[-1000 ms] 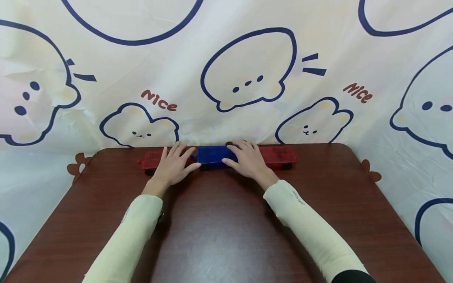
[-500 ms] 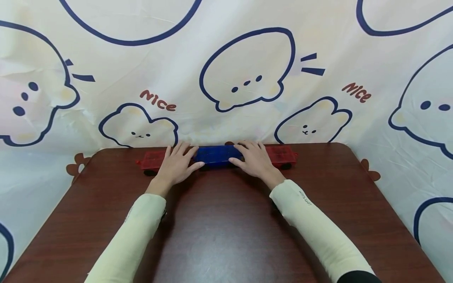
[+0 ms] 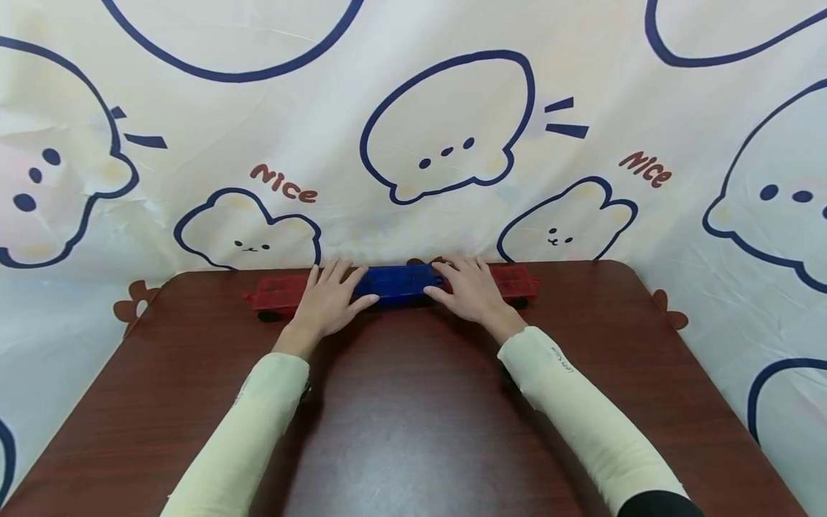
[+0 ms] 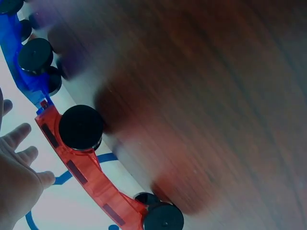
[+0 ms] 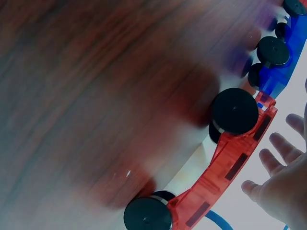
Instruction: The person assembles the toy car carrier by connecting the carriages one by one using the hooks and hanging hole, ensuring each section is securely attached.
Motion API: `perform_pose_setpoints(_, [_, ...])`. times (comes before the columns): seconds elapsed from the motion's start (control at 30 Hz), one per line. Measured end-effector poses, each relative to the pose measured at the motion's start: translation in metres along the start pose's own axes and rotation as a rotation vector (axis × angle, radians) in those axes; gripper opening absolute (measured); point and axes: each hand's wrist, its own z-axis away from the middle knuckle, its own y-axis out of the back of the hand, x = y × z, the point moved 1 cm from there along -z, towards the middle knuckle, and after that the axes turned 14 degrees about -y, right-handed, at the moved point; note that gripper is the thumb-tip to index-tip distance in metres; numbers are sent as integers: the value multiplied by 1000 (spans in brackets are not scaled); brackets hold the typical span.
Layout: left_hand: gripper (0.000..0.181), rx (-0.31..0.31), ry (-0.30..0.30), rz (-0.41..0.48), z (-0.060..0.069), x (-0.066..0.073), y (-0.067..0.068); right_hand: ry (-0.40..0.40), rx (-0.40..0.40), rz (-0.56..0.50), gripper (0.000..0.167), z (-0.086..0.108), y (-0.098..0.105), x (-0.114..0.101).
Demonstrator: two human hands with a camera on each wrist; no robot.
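Observation:
A row of toy wagons stands along the table's far edge in the head view: a blue wagon (image 3: pixel 400 284) between a left red wagon (image 3: pixel 276 293) and a right red wagon (image 3: pixel 515 282). Black wheels sit under them. My left hand (image 3: pixel 325 305) spreads its fingers over the joint of the left red and blue wagons. Over the other joint lies my right hand (image 3: pixel 476 293), fingers also spread. The left wrist view shows the left red wagon (image 4: pixel 81 167) hooked to the blue one. The right wrist view shows the right red wagon (image 5: pixel 225 165) likewise joined to it.
A dark brown wooden table (image 3: pixel 388 416) with rounded far corners carries the wagons. Behind it hangs a pale cloth (image 3: pixel 349 143) printed with cartoon outlines, close to the table's far edge. More cloth hangs at both sides.
Both hands have shifted a little to the right over the wagons, baring more of the left red wagon and the blue wagon's right part. The wagons appear to stay in place.

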Motion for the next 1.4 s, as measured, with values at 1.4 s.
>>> perform_pose_setpoints(1.4, [70, -45, 10, 23, -19, 20, -12, -5, 27, 2, 62, 7, -5, 31])
